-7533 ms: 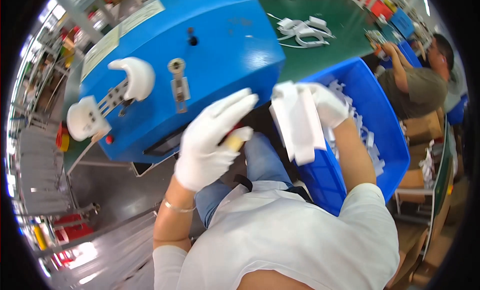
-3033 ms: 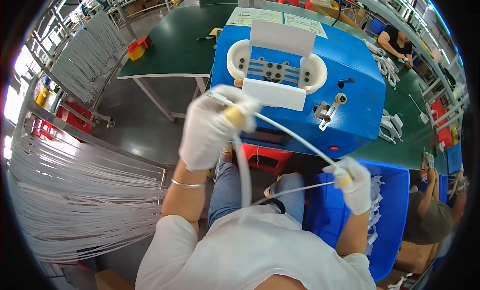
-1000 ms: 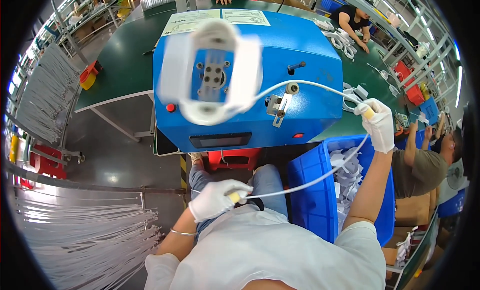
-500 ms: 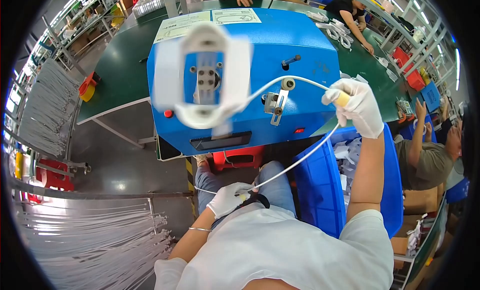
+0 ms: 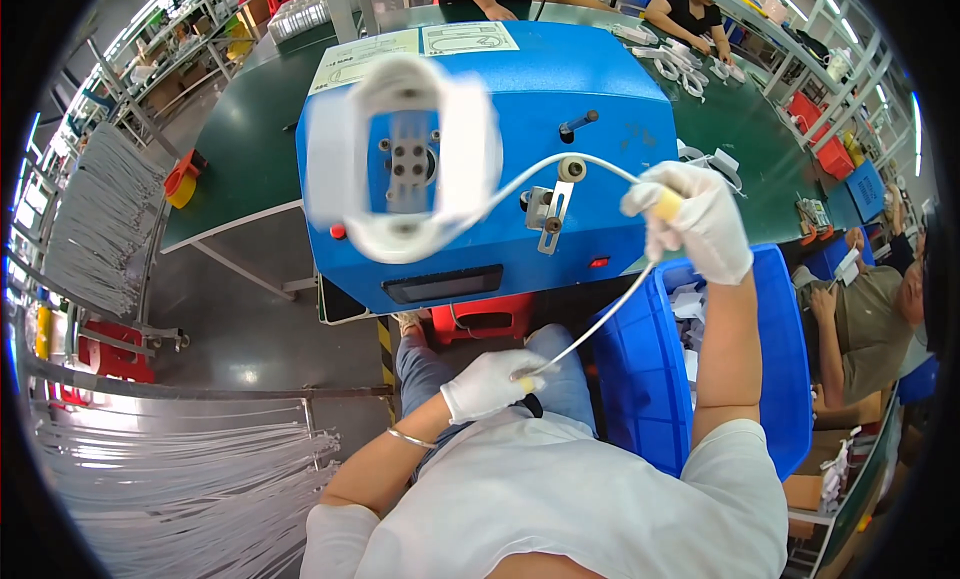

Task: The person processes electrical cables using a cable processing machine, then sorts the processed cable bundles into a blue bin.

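Observation:
A white cable (image 5: pixel 605 322) runs from my left hand up through my right hand, then over a small guide wheel (image 5: pixel 572 169) to a white winding frame (image 5: pixel 468 154). The frame is blurred at its edges, on the front of a blue machine (image 5: pixel 610 99). My gloved right hand (image 5: pixel 703 219) pinches the cable to the right of the machine, with a yellow wrap on a finger. Lower down, above my lap, my gloved left hand (image 5: pixel 492 385) has its fingers closed on the cable's lower part. The cable bows slightly between the hands.
A blue bin (image 5: pixel 640 374) with white pieces stands beside my right arm. Many white cables (image 5: pixel 180 459) hang on a rack at lower left. A red stool (image 5: pixel 485 319) is under the machine. Finished coils (image 5: pixel 680 71) lie on the green table (image 5: pixel 240 169). Co-workers sit around.
My left hand has moved up and right along the cable, and the tail left of it no longer shows. My right hand has shifted slightly left and down. The winding frame stays blurred.

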